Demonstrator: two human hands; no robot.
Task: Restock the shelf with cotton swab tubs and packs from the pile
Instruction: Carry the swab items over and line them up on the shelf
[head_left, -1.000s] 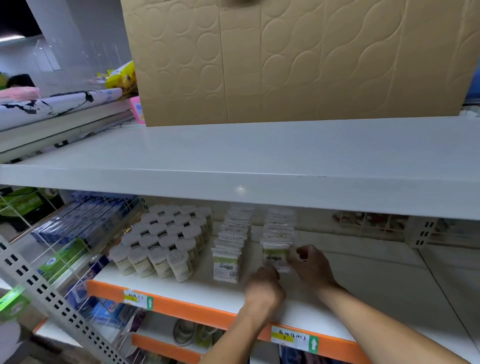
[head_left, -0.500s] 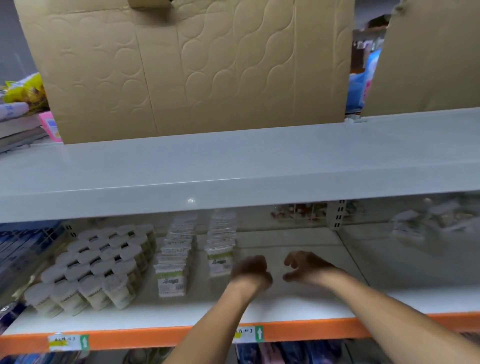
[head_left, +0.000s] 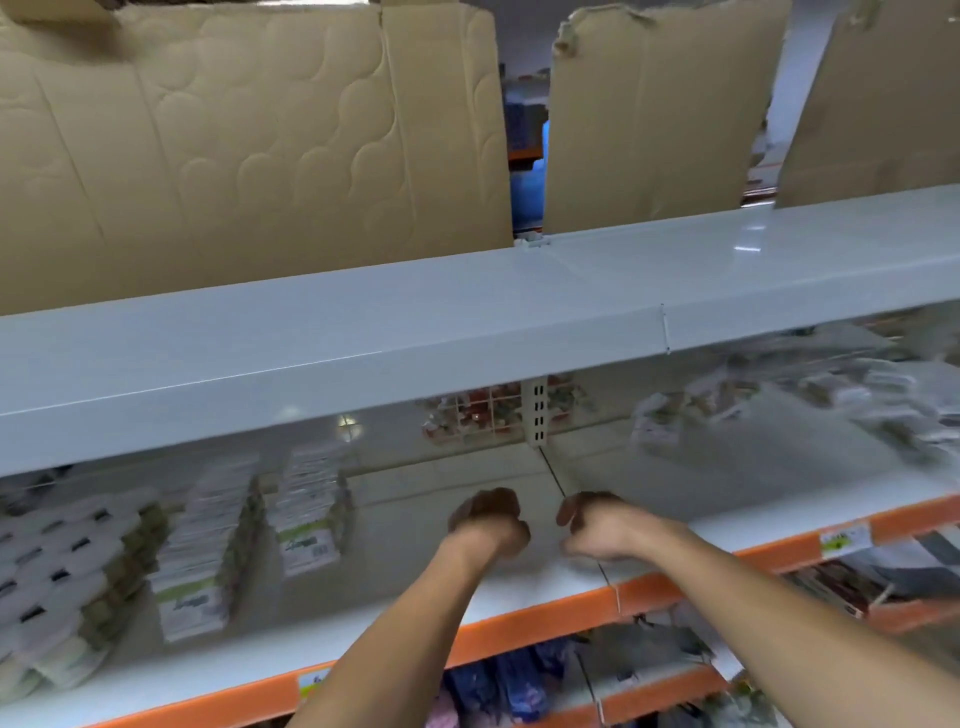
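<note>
At frame centre, the left hand (head_left: 488, 517) and right hand (head_left: 592, 522) hover curled and empty over the shelf (head_left: 519, 587), right of the swab packs (head_left: 306, 514).

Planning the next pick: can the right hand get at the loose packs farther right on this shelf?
Probably yes. The right hand hovers over bare shelf, and nothing stands between it and the blurred pile of packs farther right. The shelf above leaves headroom.
</note>
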